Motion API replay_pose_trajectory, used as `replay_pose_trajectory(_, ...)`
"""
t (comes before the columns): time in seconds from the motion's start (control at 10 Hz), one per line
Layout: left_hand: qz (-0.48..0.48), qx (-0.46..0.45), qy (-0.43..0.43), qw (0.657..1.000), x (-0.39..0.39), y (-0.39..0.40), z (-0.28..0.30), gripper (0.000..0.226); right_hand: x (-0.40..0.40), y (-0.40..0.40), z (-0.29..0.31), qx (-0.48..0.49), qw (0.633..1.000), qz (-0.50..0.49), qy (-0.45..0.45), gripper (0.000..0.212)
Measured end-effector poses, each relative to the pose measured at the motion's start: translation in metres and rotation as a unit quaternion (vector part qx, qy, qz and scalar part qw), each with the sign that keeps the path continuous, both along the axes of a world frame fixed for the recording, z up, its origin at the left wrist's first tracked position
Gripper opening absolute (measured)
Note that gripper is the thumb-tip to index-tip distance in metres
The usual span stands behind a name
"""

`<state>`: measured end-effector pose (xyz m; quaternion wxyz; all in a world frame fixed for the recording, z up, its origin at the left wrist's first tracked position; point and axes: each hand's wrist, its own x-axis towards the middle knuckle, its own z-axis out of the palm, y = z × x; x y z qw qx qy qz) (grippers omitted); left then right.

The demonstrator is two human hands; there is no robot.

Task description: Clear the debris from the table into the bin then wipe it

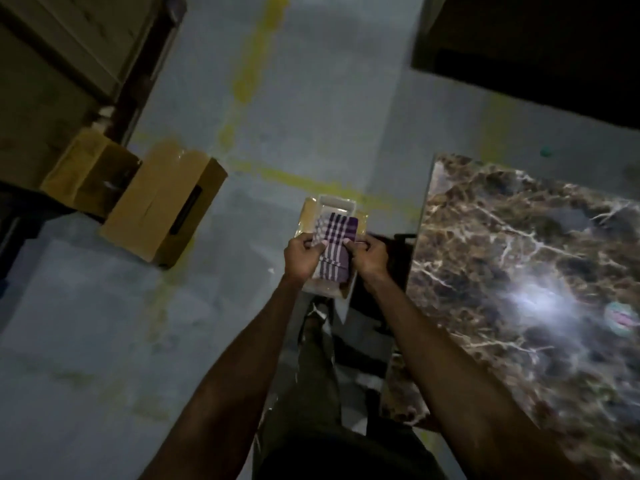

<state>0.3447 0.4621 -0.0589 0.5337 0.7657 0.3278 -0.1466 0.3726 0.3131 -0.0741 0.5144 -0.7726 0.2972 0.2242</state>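
I look down from head height in dim light at both arms stretched forward over a grey floor marked with yellow painted lines. My left hand and right hand hold a folded purple-and-white checked cloth between them, each pinching one side edge. The fingers of both hands are curled in and clamped on the cloth, thumbs on top.

Directly below the cloth, on the floor, sits a white rectangular bin; something tan lies along its left side, but I cannot tell what it is. The bin stands just beside the near left corner of the tabletop, a brown marble-patterned slab filling the right side of the view, with a bright glare of light on it. A small round pale item rests on the tabletop near the right edge, too blurred to identify.

To the left, well apart from the bin, two cardboard boxes sit on the floor.
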Motion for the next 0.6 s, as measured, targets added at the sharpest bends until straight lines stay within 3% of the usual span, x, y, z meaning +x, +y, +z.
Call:
replay_pose_trajectory(0.1, -0.006, 0.042, 0.014, 0.999, 0.010, 0.013, -0.045, 0.025, 0.008, 0.019, -0.037, -0.040, 0.998, -0.018, 0.036, 0.023)
replay_pose_trajectory(0.3, -0.126, 0.143, -0.015, 0.982, 0.017, 0.010, -0.098, 0.013, 0.023, 0.034, -0.073, -0.100, 0.993, -0.022, 0.064, 0.021)
replay_pose_trajectory(0.5, -0.159, 0.209, 0.009, 0.965, 0.017, -0.002, -0.096, 0.035, 0.024, 0.037, -0.066, -0.080, 0.995, -0.028, 0.057, 0.023)
replay_pose_trajectory(0.6, -0.130, 0.214, 0.028, 0.968, 0.013, -0.006, -0.091, 0.042, 0.024, 0.031, -0.057, -0.081, 0.995, -0.041, 0.052, 0.027)
